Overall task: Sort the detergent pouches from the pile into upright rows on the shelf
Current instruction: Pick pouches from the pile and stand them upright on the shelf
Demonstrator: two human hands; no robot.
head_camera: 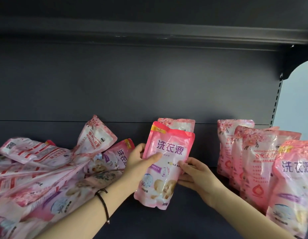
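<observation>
I hold a pink detergent pouch (167, 163) upright over the middle of the dark shelf (184, 213). My left hand (141, 161) grips its left edge, thumb across the front. My right hand (194, 173) grips its right edge, fingers curled behind. A second pink pouch (179, 125) stands right behind it, mostly hidden. A loose pile of pouches (46, 169) lies on the shelf at the left. On the right, a row of upright pouches (258, 159) runs from the back panel toward the front, ending in one pouch (294, 187) nearest me.
The dark back panel (132, 87) closes the shelf behind. An upper shelf (149, 31) overhangs above. A slotted upright post (275, 104) marks the shelf's right end. Bare shelf floor shows between the held pouch and the right row.
</observation>
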